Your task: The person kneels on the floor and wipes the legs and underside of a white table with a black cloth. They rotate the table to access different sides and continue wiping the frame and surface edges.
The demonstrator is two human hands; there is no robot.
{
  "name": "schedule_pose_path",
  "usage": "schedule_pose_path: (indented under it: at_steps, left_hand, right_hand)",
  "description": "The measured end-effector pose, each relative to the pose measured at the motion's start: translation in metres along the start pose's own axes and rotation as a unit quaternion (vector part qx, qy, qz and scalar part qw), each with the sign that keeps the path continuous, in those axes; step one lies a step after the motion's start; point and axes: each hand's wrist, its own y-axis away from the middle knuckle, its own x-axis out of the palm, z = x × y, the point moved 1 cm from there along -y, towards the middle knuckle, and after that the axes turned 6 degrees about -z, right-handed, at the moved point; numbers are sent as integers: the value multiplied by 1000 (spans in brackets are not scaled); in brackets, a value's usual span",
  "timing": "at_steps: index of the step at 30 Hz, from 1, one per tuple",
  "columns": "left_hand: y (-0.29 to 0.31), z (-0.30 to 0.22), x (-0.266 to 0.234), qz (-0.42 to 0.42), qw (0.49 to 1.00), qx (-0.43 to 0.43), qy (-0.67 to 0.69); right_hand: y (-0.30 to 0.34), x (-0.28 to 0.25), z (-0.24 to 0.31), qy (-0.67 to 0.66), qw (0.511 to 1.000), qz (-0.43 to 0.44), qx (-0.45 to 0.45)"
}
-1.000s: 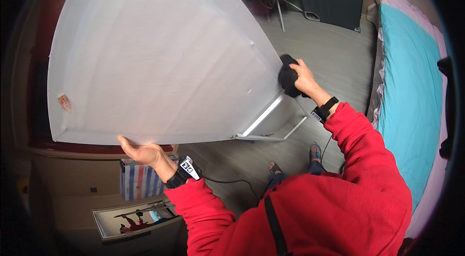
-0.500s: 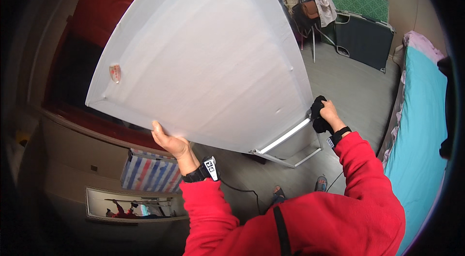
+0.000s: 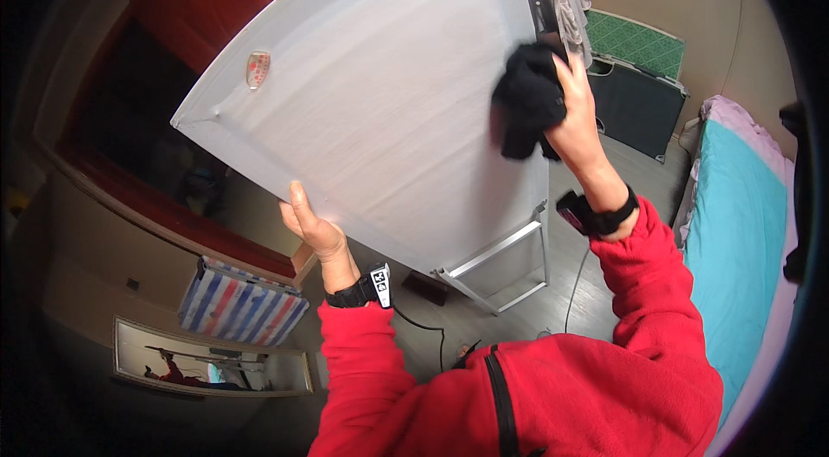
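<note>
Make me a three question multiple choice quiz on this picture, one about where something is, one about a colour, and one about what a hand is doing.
1. Where does the left hand grip the white board?
A. its lower edge
B. its top corner
C. the metal frame

2. What colour is the cloth?
A. white
B. black
C. teal

3. What is the right hand doing?
A. hanging empty
B. resting on the bed
C. pressing the cloth to the board

Answers: 1 A, its fingers curl around the lower edge. 2 B, the cloth is dark against the pale board. 3 C, the hand clutches the cloth against the board's right side.
</note>
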Motion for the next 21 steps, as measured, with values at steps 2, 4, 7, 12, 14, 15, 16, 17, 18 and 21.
schedule_pose_path:
  at_steps: [2, 4, 7, 12, 14, 15, 16, 17, 18, 21]
  left_hand:
    - [1, 0, 2, 16, 1000, -12, 19]
    - [2, 1, 3, 22, 999, -15, 27]
    - [1, 4, 3, 28, 999, -14, 32]
    - [1, 7, 1, 54, 998, 8, 29]
    - [1, 9, 1, 43, 999, -11, 11]
    - [1, 9, 2, 36, 999, -9, 12]
    - [1, 9, 3, 36, 999, 0, 14]
    - [0, 8, 4, 40, 999, 13, 10]
    - [0, 7, 5, 45, 998, 33, 12]
    - [1, 3, 8, 53, 998, 36, 14]
  right_hand:
    - [-35, 16, 31, -3, 990, -70, -126]
    - [-52, 37, 48, 42, 978, -106, -177]
    - [-23, 67, 47, 85, 966, -88, -226]
    - [168, 67, -16, 126, 930, 237, -253]
    - [240, 50, -55, 151, 893, 403, -129]
    - [262, 41, -74, 167, 906, 389, -4]
    - [274, 32, -90, 197, 885, 394, 151]
    - [273, 23, -100, 200, 903, 292, 244]
    - [261, 15, -105, 224, 871, 209, 384]
    - [158, 2, -80, 91, 956, 105, 257]
